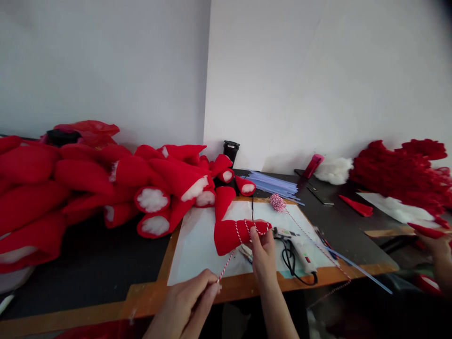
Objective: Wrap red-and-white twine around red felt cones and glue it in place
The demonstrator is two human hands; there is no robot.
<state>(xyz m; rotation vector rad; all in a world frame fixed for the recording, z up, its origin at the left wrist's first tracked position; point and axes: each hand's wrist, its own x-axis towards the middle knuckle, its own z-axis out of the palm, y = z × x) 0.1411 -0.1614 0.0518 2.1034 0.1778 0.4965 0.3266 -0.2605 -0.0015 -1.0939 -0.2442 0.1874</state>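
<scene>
My right hand (263, 252) grips a red stuffed felt cone (226, 238) near its narrow end, above the white sheet. Red-and-white twine (237, 231) wraps around the cone in spaced turns. Between the thumb and fingers of my left hand (197, 299), the twine is pinched and drawn down from the cone. A ball of the same twine (277, 203) lies on the sheet's far edge, its strand trailing off to the right. Another red cone (223, 201) rests just behind the held one. Pliers (246, 253) lie partly hidden under my right hand.
Many red stuffed cones (84, 176) are heaped at left. A glue gun (284, 232) and a white power strip (304, 256) with a black cable sit at right. Behind are glue sticks (271, 183). White stuffing (334, 170) lies farther right. A co-worker's hand (439, 249) holds red fabric.
</scene>
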